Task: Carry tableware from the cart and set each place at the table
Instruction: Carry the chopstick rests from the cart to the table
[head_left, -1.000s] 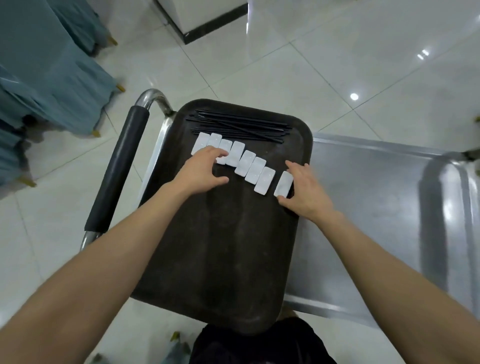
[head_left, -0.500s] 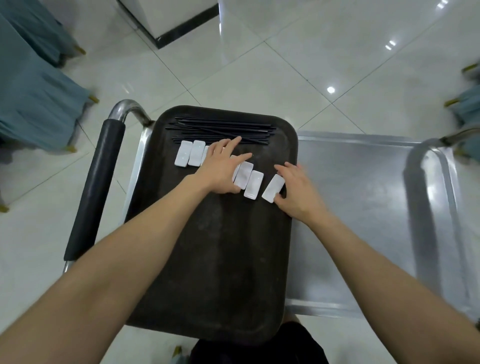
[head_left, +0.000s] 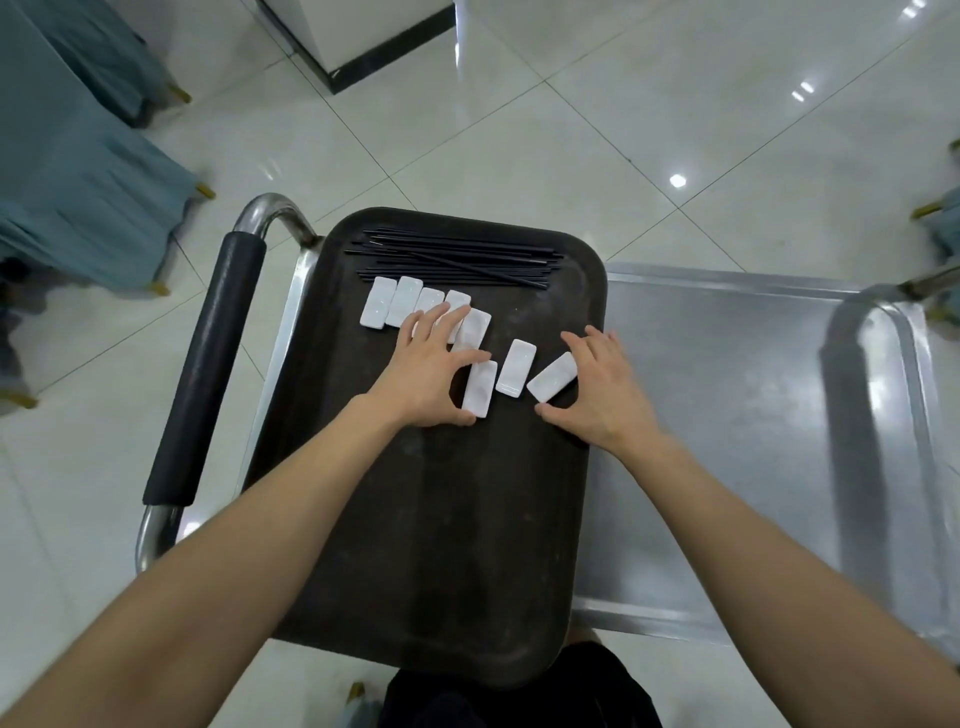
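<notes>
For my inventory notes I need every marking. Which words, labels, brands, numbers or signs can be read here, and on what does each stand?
None can be read. The dark rectangular plastic tray, the small white ceramic chopstick rests, the thin black chopsticks and the steel cart show no text.

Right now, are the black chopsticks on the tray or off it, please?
On it: the chopsticks lie bundled at the far edge of the tray.

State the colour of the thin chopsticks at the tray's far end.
Black thin chopsticks, best seen in head view.
</notes>
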